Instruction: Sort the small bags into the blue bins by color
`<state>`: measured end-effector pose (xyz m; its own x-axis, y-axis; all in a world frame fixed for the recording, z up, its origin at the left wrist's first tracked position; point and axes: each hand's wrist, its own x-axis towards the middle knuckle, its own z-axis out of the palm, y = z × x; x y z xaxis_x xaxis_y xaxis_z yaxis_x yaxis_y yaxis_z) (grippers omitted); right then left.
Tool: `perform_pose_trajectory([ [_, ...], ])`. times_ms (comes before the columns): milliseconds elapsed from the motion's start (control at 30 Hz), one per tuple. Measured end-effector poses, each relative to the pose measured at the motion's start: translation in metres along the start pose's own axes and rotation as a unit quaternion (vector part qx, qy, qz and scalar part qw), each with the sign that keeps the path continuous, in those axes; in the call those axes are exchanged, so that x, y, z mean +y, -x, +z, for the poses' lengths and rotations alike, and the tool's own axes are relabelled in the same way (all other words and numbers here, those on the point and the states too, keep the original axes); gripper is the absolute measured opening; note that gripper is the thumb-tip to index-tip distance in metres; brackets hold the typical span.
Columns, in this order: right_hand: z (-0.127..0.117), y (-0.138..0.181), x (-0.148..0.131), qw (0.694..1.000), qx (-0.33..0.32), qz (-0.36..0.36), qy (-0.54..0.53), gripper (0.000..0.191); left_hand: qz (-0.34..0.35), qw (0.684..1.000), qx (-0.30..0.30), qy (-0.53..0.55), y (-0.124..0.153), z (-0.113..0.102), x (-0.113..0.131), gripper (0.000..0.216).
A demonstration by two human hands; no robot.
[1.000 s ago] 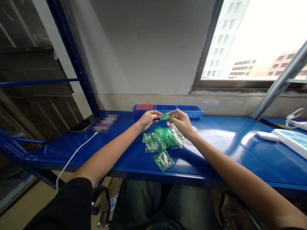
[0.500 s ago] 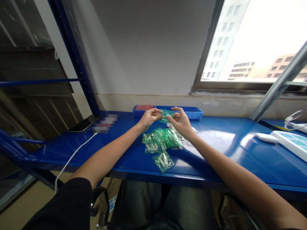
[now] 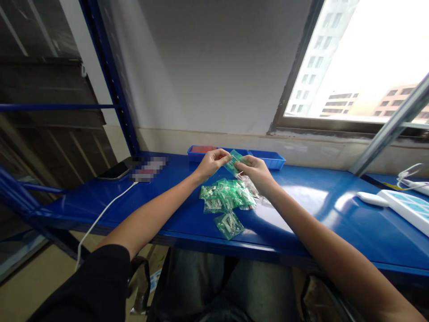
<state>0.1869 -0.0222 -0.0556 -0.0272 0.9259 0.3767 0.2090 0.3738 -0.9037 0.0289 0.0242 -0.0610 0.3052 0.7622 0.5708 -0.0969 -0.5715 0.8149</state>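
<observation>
Between my hands is a small green see-through plastic bag [image 3: 235, 162], held up over the blue table [image 3: 161, 210]. My left hand [image 3: 214, 162] pinches its left edge, fingers closed. My right hand [image 3: 255, 171] grips the bag's right side between thumb and fingers. What the bag contains is too small to make out. Below my hands lies a pile of similar green bags [image 3: 228, 194] with small white and metal pieces inside. One single bag [image 3: 229, 225] rests nearer the table's front edge. Some clear bags [image 3: 252, 184] lie partly hidden behind my right hand.
Blue bins [image 3: 273, 161] stand along the wall, the left one holding reddish things [image 3: 203, 149]. A phone [image 3: 115, 170] and a white cable [image 3: 107, 206] are at left. A white device [image 3: 405, 206] with a white handheld piece [image 3: 372, 199] sits at right.
My right-hand fingers have closed further on the bag, and the bag is now tilted and more spread out between my hands. The view has shifted slightly.
</observation>
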Motion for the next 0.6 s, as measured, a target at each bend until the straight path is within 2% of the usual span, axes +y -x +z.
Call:
perform_pose_trajectory([
  [67,-0.002,-0.001,-0.001,1.0,-0.01,-0.004,0.006,0.028,0.004,1.0,0.001,0.012,0.0,0.0,0.002,0.017],
  [133,-0.006,0.001,-0.005,0.993,0.014,-0.067,0.092,0.023,-0.006,1.0,-0.005,0.015,0.0,0.0,0.003,0.015],
  [167,-0.008,0.003,-0.009,0.981,0.042,-0.119,0.148,0.02,-0.015,1.0,-0.01,0.011,0.0,0.001,0.004,0.013],
  [267,-0.016,0.014,-0.023,0.908,0.164,-0.287,0.257,0.01,-0.037,0.998,-0.033,-0.047,0.001,0.001,0.001,0.011],
  [333,-0.022,0.017,-0.034,0.857,0.248,-0.369,0.26,0.011,-0.026,0.987,-0.059,-0.144,0.004,0.0,-0.004,0.013],
  [400,-0.028,0.01,-0.043,0.811,0.309,-0.423,0.261,0.015,-0.006,0.961,-0.106,-0.254,0.007,0.0,-0.009,0.014],
  [467,-0.032,-0.008,-0.045,0.787,0.319,-0.438,0.294,0.016,0.0,0.932,-0.161,-0.326,0.011,-0.001,-0.014,0.014],
  [500,-0.034,-0.019,-0.041,0.791,0.3,-0.424,0.324,0.015,-0.001,0.92,-0.181,-0.347,0.012,0.0,-0.015,0.014],
  [600,-0.038,-0.05,-0.008,0.839,0.194,-0.307,0.406,0.025,-0.005,0.896,-0.205,-0.394,0.015,0.001,-0.018,0.017],
])
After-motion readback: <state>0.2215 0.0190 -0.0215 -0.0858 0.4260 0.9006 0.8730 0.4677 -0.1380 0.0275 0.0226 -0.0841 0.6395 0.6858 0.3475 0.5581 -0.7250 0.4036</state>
